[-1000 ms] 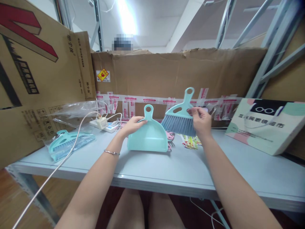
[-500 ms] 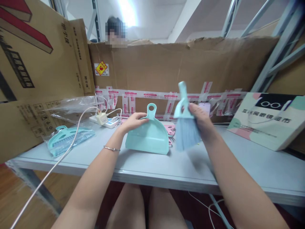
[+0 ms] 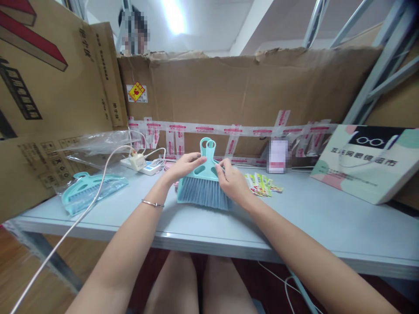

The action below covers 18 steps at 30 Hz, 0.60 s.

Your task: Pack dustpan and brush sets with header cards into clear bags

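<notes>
A light-blue hand brush (image 3: 206, 189) with grey-blue bristles lies against the front of a matching dustpan (image 3: 181, 197), covering most of it. Both stand upright above the table, their looped handles nearly lined up. My left hand (image 3: 188, 166) is closed on the left side near the base of the handles, gripping the dustpan and perhaps the brush too. On the right, my right hand (image 3: 231, 178) pinches the brush's shoulder between thumb and fingers. Part of a pink item (image 3: 168, 165) shows behind my left hand, mostly hidden.
A plastic-wrapped brush and dustpan set (image 3: 94, 189) lies left, crossed by a white cable (image 3: 98, 196). Behind are a power strip (image 3: 152, 168), snack packets (image 3: 262, 184), a phone (image 3: 277, 156) and a cardboard wall (image 3: 203, 91). A printed box (image 3: 363, 163) stands right. Someone's head shows beyond the cardboard.
My right hand has brought the brush leftward and laid it against the dustpan's front. The phone and snack packets are now uncovered. The person behind has shifted left in view.
</notes>
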Tool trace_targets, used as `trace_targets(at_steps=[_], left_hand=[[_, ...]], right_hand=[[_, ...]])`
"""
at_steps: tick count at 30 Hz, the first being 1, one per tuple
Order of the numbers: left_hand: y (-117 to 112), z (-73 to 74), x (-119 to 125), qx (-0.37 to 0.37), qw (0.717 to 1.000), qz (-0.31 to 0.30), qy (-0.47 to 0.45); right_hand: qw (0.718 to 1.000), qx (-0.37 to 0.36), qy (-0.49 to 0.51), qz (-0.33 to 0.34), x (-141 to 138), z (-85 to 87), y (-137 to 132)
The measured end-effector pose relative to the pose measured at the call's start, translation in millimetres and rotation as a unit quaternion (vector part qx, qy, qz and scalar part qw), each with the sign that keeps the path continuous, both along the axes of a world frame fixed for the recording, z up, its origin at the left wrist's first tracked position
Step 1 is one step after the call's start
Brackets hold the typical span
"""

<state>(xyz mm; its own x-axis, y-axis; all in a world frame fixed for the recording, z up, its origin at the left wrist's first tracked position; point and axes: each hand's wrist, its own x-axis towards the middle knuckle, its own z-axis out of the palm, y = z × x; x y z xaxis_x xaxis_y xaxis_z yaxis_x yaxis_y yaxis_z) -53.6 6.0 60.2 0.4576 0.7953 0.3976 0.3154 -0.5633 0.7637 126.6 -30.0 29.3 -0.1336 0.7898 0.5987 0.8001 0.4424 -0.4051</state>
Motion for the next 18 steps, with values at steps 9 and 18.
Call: trace_targets(at_steps=[9,18], left_hand=[[-6.3,0.4,7.4,0.021,1.000,-0.003,0.007],[-7.7,3.0,5.6,0.003,1.000,0.025,-0.009]], right_hand=[[0.977,0.100,-0.144,-0.118,-0.3,7.3,-8.6],[0.979,0.171,0.109,0.008,8.9,-1.4,15.2]])
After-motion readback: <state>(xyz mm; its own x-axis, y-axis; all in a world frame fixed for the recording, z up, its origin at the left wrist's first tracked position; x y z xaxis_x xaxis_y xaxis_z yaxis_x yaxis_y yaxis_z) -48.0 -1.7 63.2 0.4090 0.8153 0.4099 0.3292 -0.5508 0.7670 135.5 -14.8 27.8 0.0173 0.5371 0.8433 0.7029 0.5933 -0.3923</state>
